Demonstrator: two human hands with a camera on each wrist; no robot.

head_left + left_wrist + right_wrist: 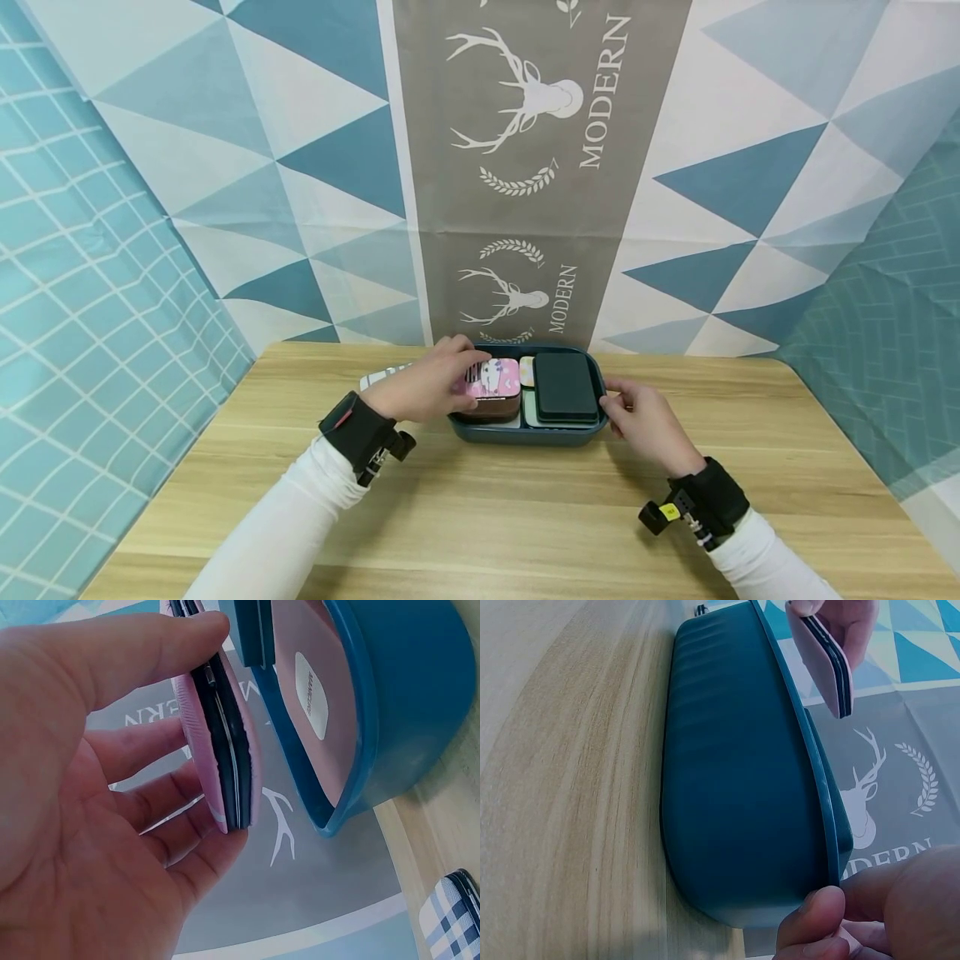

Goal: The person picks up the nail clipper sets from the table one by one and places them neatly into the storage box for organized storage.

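Observation:
My left hand (431,383) grips a thin pink case (495,377) with a cartoon print, thumb on one edge and fingertips on the opposite one. Its metal-framed seam faces the left wrist camera, and the right wrist view has the case raised above the rim. Below it stands a dark blue-green storage bin (525,436) on the table. Inside the bin lie a brownish case (487,410) with a white label, a dark green box (566,387) and a pale green item (530,408) partly hidden under it. At the bin's right end, my right hand (648,425) pinches the rim.
A checked case (450,915) lies on the wooden table (525,517) just left of the bin, partly hidden behind my left hand in the head view. Patterned cloth (525,208) hangs directly behind the table's back edge.

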